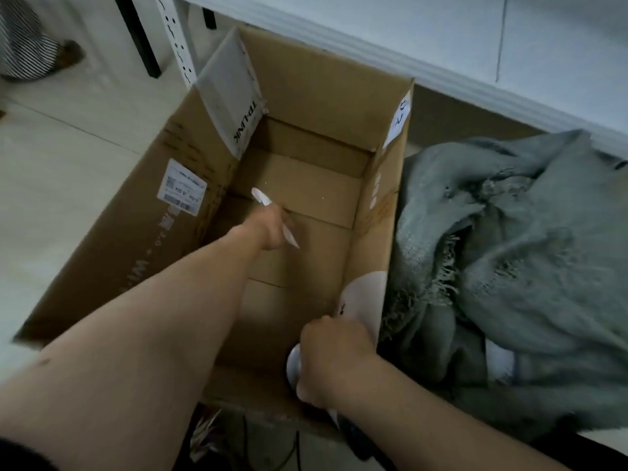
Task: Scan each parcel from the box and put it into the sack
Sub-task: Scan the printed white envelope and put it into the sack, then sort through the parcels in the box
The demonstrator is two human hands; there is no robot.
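Box (pixel 306 79) with one thin parcel (pixel 260 197), apparently.

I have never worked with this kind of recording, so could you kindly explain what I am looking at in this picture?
There is no machine here: a person does the work with bare hands. The single picture comes from a wide-angle camera worn on the head, looking down. On the floor stands an open cardboard box printed TP-LINK, with a shipping label on its left side. Beside it on the right lies a crumpled grey-green woven sack. The left hand reaches deep into the box and grips a thin white parcel, seen edge-on. The right hand, at the box's near right corner, grips a white device, probably the handheld scanner. The hand hides most of it.
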